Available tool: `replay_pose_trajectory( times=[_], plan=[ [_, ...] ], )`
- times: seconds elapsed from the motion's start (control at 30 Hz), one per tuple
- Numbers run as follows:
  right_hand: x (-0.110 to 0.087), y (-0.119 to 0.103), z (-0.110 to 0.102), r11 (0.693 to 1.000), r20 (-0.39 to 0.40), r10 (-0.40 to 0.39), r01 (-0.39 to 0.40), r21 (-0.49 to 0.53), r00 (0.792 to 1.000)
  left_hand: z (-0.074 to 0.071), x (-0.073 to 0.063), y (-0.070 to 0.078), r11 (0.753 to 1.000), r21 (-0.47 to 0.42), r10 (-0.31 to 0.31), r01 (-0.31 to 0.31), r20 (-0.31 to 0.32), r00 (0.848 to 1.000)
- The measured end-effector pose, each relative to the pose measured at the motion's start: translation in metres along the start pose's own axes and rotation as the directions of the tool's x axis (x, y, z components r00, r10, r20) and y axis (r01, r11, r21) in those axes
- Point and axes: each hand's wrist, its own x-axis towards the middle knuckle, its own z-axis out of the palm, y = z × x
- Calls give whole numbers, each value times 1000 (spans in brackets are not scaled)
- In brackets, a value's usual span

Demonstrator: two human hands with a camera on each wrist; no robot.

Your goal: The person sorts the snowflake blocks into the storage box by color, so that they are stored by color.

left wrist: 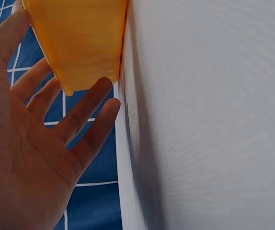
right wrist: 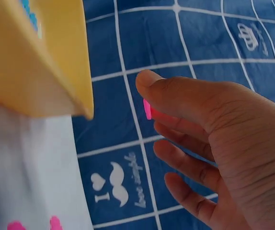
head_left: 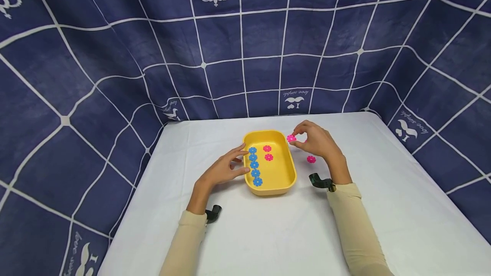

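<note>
A yellow tray (head_left: 281, 178) stands on the white cloth. Down its left side runs a column of several blue flower-shaped pieces (head_left: 254, 165), and two pink ones (head_left: 267, 148) lie near its far middle. My left hand (head_left: 224, 168) is at the tray's left rim, fingers spread and loosely bent; in the left wrist view they lie alongside the tray's outer wall. Just beyond the right rim, my right hand (head_left: 316, 139) pinches a pink flower-shaped piece (head_left: 291, 138) between thumb and forefinger, raised above the cloth. The right wrist view shows only that piece's edge (right wrist: 147, 109).
Another pink flower piece (head_left: 311, 159) lies on the cloth right of the tray, below the right hand. One more is mostly hidden behind that hand. A navy curtain with white lines (head_left: 261, 76) hangs behind the table and along its sides.
</note>
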Motion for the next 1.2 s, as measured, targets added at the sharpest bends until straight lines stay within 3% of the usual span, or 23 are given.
replay_pose_trajectory(
  times=[0.67, 1.2],
  plan=[
    [8, -53, 29, 986, 77, -166, 166, 6, 983, -1, 0, 0, 1000, -1, -12, 12, 7, 1000],
    [12, -58, 40, 976, 243, -198, 213, -36, 950, -2, 0, 3, 1000, 9, 11, -11, 9, 1000]
  ],
)
